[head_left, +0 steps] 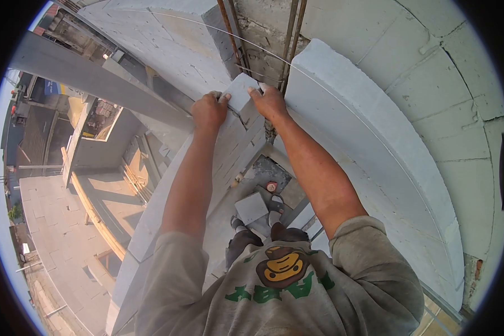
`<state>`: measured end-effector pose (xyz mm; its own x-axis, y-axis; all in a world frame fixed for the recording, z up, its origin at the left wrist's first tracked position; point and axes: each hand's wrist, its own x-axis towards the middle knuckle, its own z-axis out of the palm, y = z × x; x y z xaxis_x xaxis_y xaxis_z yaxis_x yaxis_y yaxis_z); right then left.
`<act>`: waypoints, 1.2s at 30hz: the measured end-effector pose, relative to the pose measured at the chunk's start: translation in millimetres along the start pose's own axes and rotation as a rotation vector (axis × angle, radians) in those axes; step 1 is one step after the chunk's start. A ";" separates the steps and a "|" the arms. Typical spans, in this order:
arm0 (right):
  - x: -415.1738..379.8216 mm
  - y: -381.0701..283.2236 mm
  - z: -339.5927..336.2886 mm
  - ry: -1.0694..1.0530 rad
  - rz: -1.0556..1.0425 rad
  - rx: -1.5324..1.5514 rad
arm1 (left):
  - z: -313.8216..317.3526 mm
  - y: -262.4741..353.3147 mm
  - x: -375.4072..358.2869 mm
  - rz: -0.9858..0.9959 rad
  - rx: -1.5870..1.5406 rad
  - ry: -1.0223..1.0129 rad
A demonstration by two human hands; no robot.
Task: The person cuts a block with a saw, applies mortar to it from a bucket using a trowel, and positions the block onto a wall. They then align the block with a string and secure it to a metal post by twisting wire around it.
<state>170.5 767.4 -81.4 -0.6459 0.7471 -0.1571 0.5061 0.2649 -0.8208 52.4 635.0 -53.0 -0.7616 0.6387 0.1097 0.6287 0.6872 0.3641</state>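
Both my hands are at a pale grey-white concrete block (240,94) on top of the narrow block wall (242,137) ahead of me. My left hand (210,110) grips its left side, the thumb on the near top edge and the fingers curled over the outer side, partly hidden. On the right side, my right hand (267,102) holds the block with its thumb on the top face. Just beyond the block stand rusty steel bars (293,42) in a gap between walls.
A thin string line (207,25) crosses above the walls. To the right curves a white block wall (375,129), with a grey wall (448,106) behind it. Below, a loose block (251,208) lies near my feet. Left is a drop to a lower building (67,224).
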 end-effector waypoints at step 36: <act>10.6 15.1 19.5 0.178 -0.065 -0.013 | -8.2 -10.7 12.0 -0.071 -0.201 -0.158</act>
<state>160.2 767.4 -106.1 -0.5667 0.8239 -0.0029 0.4742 0.3232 -0.8189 35.2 632.5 -48.0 -0.7588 0.6483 -0.0629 0.5186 0.6598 0.5438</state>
